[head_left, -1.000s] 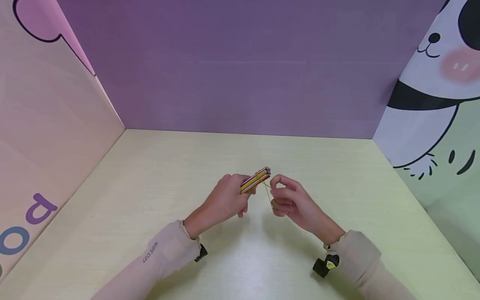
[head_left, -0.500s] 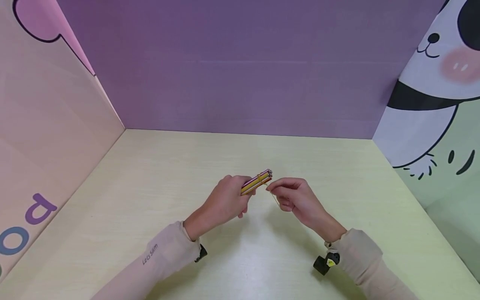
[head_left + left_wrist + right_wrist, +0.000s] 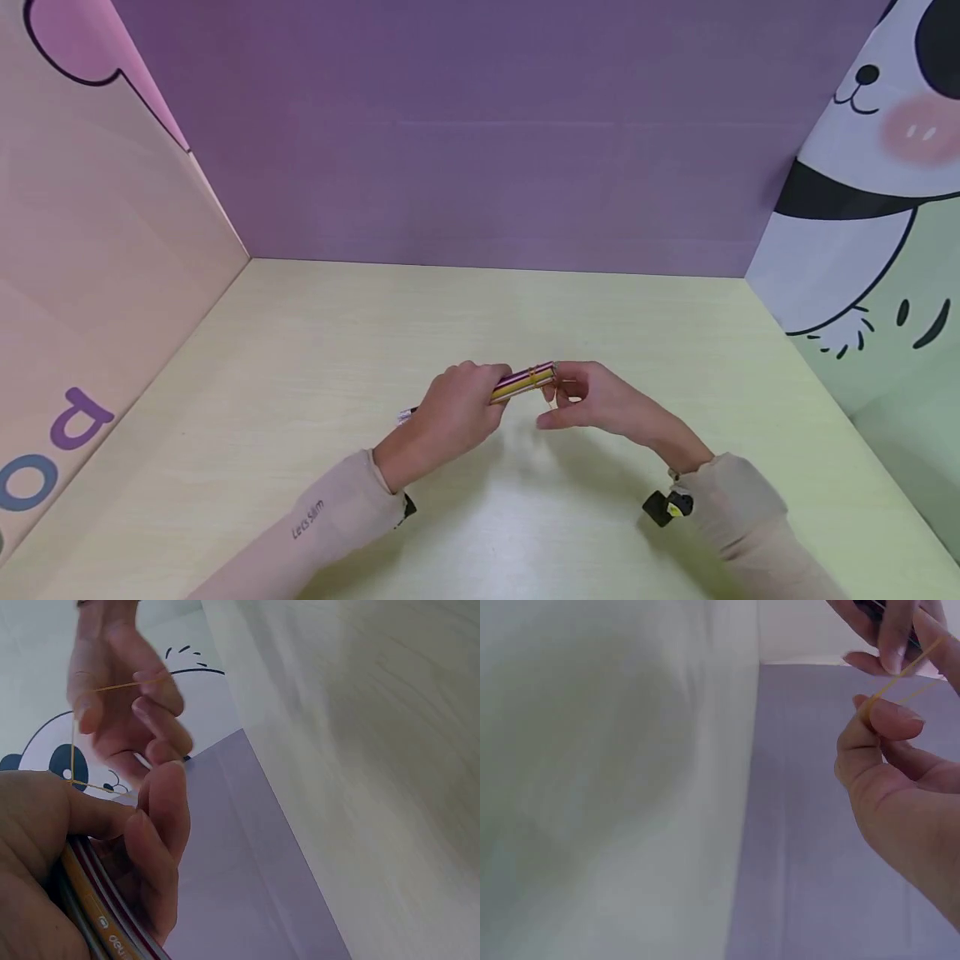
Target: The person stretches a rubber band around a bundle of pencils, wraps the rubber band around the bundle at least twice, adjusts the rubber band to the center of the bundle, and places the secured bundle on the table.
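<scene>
My left hand (image 3: pixel 457 412) grips a bundle of striped pencils (image 3: pixel 523 382), whose right end sticks out past the thumb side; the other end shows behind the hand. In the left wrist view, yellow and dark red pencils (image 3: pixel 101 911) run through the grip. A thin yellow rubber band (image 3: pixel 120 686) is stretched between the bundle and my right hand (image 3: pixel 611 404). The band is hooked on the right hand's curled fingers, close to the bundle's end. In the right wrist view the rubber band (image 3: pixel 904 675) runs taut over a bent finger. Part of the band is hidden by fingers.
Both hands are above a pale wooden table (image 3: pixel 337 333). A purple panel (image 3: pixel 480 142) stands at the back, a pink panel (image 3: pixel 97 250) at the left and a panda-printed panel (image 3: pixel 862 250) at the right. A small black camera (image 3: pixel 660 507) hangs at the right wrist.
The right hand has turned, its thumb now lower and its fingers at the bundle's end. The bundle has tilted flatter and shifted slightly right and down with the left hand.
</scene>
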A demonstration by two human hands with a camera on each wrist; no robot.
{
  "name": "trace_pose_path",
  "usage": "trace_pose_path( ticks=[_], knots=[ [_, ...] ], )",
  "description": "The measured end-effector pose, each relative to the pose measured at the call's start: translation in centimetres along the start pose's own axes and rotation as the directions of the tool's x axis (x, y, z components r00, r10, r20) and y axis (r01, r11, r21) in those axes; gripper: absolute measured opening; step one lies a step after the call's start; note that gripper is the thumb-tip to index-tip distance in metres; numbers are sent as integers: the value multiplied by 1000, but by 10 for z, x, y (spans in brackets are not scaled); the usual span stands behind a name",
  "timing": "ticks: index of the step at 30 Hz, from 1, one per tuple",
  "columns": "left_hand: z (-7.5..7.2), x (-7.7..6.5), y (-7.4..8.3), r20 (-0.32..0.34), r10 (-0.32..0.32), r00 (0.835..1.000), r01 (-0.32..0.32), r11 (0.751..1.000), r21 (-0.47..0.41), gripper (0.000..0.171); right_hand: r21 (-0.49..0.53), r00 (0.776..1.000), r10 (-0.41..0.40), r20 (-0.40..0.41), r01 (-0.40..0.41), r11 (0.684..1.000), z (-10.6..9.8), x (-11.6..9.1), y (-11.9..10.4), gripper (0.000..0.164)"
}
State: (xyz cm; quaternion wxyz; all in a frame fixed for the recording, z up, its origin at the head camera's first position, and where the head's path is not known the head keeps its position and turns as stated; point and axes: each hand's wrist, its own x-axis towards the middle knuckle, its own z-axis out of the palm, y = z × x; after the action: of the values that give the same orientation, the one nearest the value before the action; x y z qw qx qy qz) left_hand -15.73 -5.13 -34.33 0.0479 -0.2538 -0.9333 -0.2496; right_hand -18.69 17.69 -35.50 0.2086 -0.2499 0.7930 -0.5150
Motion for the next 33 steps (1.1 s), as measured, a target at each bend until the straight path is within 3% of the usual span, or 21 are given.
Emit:
trace_pose_path(
  ticks=[3,6,9,14,16,19,22,25,28,30,33],
  knots=[
    [5,-1,1,3,-13,1000,12,991,132,9,-116,999,-28,-42,23,993,-5,-4,-7,53],
    [13,-3,1,28,-38,999,29,962,271,10,-296,993,-74,-91,44,954,-4,-8,-12,64],
    [21,-6,1,29,-41,999,28,932,361,10,-528,984,-145,-107,67,847,6,-11,-18,67],
    [30,-10,2,-60,-6,998,31,902,431,17,-819,940,-313,-133,74,569,38,-19,-31,52],
    [31,-11,2,-96,4,995,38,898,437,20,-871,926,-350,-139,53,488,52,-22,-34,52],
    [31,-11,2,-111,7,994,42,899,436,21,-909,920,-367,-136,32,416,72,-24,-36,59],
    [27,-8,-1,-101,-8,995,48,913,406,20,-915,894,-418,-158,26,402,86,-24,-34,64],
    [19,-3,-7,-70,-50,996,69,952,297,21,-904,830,-520,-199,50,425,91,-22,-33,60],
    [9,3,-13,10,-113,994,112,991,74,14,-893,720,-662,-206,138,428,95,-19,-32,52],
    [5,4,-15,70,-139,988,145,987,-74,9,-897,649,-734,-200,181,404,96,-18,-33,44],
    [1,5,-16,153,-154,976,188,952,-240,11,-918,536,-819,-205,186,351,93,-16,-34,24]
  ],
)
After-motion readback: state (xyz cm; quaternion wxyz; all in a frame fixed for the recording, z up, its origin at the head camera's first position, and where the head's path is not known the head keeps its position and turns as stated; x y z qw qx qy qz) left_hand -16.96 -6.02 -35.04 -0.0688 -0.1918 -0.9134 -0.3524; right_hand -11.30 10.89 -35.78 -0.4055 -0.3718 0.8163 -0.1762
